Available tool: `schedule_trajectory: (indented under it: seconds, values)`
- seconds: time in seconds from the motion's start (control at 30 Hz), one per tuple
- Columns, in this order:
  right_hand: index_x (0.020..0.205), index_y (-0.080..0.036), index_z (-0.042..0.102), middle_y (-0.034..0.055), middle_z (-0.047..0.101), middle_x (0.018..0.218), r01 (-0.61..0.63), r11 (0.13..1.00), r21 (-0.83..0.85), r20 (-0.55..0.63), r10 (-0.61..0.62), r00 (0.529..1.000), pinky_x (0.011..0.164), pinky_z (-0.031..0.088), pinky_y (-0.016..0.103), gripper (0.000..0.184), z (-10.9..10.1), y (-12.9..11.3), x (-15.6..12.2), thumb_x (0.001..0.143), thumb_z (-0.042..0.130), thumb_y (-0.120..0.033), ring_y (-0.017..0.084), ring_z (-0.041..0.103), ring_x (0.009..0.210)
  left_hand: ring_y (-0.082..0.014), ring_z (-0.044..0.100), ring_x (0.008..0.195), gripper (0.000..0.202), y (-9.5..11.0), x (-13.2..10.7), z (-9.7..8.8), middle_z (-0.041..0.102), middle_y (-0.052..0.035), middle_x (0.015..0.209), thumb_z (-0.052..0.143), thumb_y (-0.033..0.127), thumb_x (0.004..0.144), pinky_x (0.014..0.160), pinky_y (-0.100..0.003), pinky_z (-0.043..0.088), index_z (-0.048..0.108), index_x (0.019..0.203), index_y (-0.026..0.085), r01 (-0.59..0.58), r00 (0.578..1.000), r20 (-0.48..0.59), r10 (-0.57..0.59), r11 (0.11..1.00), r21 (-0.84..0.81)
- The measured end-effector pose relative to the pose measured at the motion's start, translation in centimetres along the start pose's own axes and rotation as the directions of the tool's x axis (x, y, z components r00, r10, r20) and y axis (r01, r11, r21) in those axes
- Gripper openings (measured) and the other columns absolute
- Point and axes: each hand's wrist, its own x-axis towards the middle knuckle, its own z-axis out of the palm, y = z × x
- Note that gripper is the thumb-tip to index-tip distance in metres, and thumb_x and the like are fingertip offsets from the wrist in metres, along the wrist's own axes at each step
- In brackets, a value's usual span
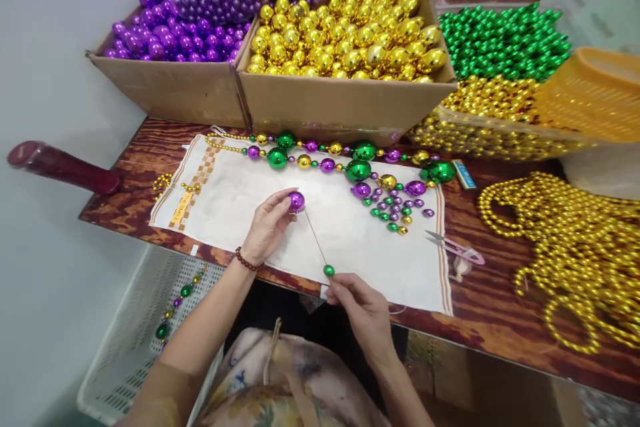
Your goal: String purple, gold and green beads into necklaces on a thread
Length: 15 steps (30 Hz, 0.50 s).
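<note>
Between the thumb and fingers of my left hand (270, 221) is a large shiny purple bead (297, 201). A thin needle or stiff thread (315, 239) runs from it down to a small green bead (329, 271). My right hand (361, 310) pinches just below that green bead, at the towel's front edge. Both hands are over a white towel (225, 207) with brown stripes. Behind them lies a beaded necklace (304, 161) of green, purple and gold beads. Loose small beads (395, 209) are scattered on the towel to the right.
Cardboard boxes of purple beads (170, 37) and gold beads (320, 40) stand at the back. Small scissors (455, 245) rest at the towel's right edge, near gold bead strands (585, 253). A dark red bottle (65, 167) is at left, above a white basket (120, 347).
</note>
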Motion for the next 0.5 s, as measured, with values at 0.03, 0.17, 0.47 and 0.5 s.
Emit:
schedule_trajectory:
  seconds: [0.03, 0.17, 0.47, 0.5]
  values:
    - [0.08, -0.017, 0.07, 0.0045, 0.067, 0.065, 0.001, 1.0, -0.004, 0.003, -0.001, 1.0, 0.058, 0.053, 0.026, 0.03, 0.0, -0.1, -0.1, 0.084, 0.066, -0.046, 0.016, 0.063, 0.058, -0.0143, 0.069, 0.085, 0.034, 0.0, 0.0, 0.0, 0.072, -0.0052, 0.098, 0.081, 0.033, 0.074, 0.067, -0.022, 0.047, 0.072, 0.103, 0.019, 0.008, 1.0, -0.007, -0.008, 1.0, -0.008]
    - [0.081, -0.017, 0.07, 0.0033, 0.068, 0.065, -0.016, 1.0, 0.009, 0.002, 0.016, 1.0, 0.058, 0.053, 0.025, 0.026, 0.2, -0.4, -0.3, 0.083, 0.065, -0.042, 0.015, 0.063, 0.057, -0.0141, 0.069, 0.082, 0.034, -0.4, 0.1, 0.1, 0.071, -0.0036, 0.095, 0.081, 0.033, 0.073, 0.069, -0.023, 0.05, 0.071, 0.102, 0.02, 0.05, 0.999, -0.005, -0.051, 0.997, -0.055]
    - [0.081, -0.016, 0.069, 0.0035, 0.068, 0.066, -0.067, 0.994, 0.091, -0.029, 0.07, 0.997, 0.055, 0.053, 0.025, 0.028, 0.3, -0.8, -0.9, 0.082, 0.067, -0.044, 0.014, 0.062, 0.055, -0.0155, 0.07, 0.087, 0.029, -1.4, 0.0, 0.8, 0.071, -0.005, 0.102, 0.078, 0.032, 0.077, 0.079, -0.027, 0.052, 0.068, 0.101, 0.019, 0.109, 0.994, -0.018, -0.111, 0.992, -0.07]
    - [0.08, -0.016, 0.068, 0.0036, 0.068, 0.066, -0.065, 0.993, 0.094, -0.024, 0.068, 0.997, 0.054, 0.053, 0.025, 0.028, 0.3, -0.8, -1.0, 0.082, 0.067, -0.044, 0.014, 0.061, 0.054, -0.0155, 0.07, 0.087, 0.028, -1.5, 0.0, 0.9, 0.071, -0.0051, 0.102, 0.078, 0.032, 0.077, 0.08, -0.028, 0.053, 0.068, 0.1, 0.019, 0.116, 0.993, -0.021, -0.119, 0.99, -0.085]
